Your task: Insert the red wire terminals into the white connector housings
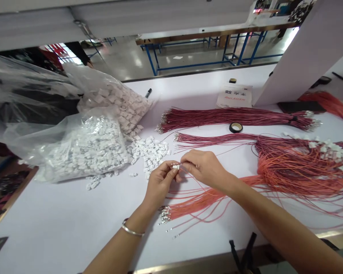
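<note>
My left hand (160,180) pinches a small white plastic connector (175,166) between thumb and fingers. My right hand (203,165) meets it from the right, fingers pinched on a thin orange-red wire (194,182) at the connector. Below my hands a bundle of orange wires (194,207) with metal terminals lies on the white table (74,217). A loose heap of white connectors (150,150) sits just above my left hand.
Clear plastic bags of white connectors (82,146) lie at the left. Dark red wire bundles (234,116), a tape roll (236,127), a booklet (234,96) and a marker (148,92) lie behind. Finished wires with connectors (303,163) pile at the right. A white panel (303,57) stands far right.
</note>
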